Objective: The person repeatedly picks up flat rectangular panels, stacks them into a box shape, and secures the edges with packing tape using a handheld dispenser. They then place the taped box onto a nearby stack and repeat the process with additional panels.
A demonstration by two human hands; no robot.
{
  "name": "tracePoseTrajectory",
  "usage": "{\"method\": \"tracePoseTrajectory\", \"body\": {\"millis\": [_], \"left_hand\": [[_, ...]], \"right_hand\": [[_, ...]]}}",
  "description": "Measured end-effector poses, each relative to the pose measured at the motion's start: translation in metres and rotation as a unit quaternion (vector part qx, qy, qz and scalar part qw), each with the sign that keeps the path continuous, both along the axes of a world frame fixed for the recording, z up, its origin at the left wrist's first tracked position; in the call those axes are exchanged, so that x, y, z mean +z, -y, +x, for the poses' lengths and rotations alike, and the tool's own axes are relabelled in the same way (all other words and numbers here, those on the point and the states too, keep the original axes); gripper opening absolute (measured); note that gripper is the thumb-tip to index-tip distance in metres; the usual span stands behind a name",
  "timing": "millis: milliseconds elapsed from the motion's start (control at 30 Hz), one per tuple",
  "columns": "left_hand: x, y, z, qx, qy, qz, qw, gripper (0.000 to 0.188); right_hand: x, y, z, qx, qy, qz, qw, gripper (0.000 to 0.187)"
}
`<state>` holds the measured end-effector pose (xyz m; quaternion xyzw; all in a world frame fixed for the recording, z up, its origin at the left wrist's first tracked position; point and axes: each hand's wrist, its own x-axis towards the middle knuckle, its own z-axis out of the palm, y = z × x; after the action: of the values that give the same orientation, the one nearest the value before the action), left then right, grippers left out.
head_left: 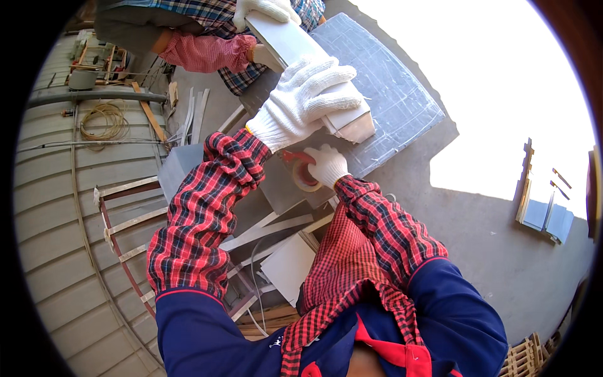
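The left hand's (304,100) fingers spread over the long pale box-like piece (284,39) at twelve o'clock — probably stiff, best held by its long edges. Right hand (328,167), toward five from there, grips a red tape dispenser (304,169). Grey tabletop (397,94) toward one — likely sliding room.

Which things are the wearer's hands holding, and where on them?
Right hand: red tape dispenser, held at its right side. Left hand: laid over the long pale piece toward its near end; can't tell if it grips.
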<state>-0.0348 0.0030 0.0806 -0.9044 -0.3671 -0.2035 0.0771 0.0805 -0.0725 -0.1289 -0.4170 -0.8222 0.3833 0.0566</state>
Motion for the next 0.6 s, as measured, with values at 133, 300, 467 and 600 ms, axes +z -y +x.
{"method": "tracePoseTrajectory", "body": {"millis": [133,300,467,600], "left_hand": [[-0.001,-0.003,0.0,0.0,0.022,-0.013,1.0,0.062],[-0.006,0.006,0.002,0.048,0.04,-0.001,0.998,0.061],[-0.005,0.001,0.01,0.055,0.056,-0.017,0.997,0.062],[-0.003,-0.003,0.017,0.051,0.076,-0.025,0.995,0.062]], "right_hand": [[0.02,-0.013,0.028,0.051,0.057,0.146,0.986,0.038],[0.144,0.003,0.108,-0.188,-0.343,0.114,0.913,0.044],[0.167,-0.049,0.067,-0.259,-0.405,0.362,0.798,0.053],[0.105,-0.082,0.055,-0.224,-0.379,0.434,0.786,0.068]]}}
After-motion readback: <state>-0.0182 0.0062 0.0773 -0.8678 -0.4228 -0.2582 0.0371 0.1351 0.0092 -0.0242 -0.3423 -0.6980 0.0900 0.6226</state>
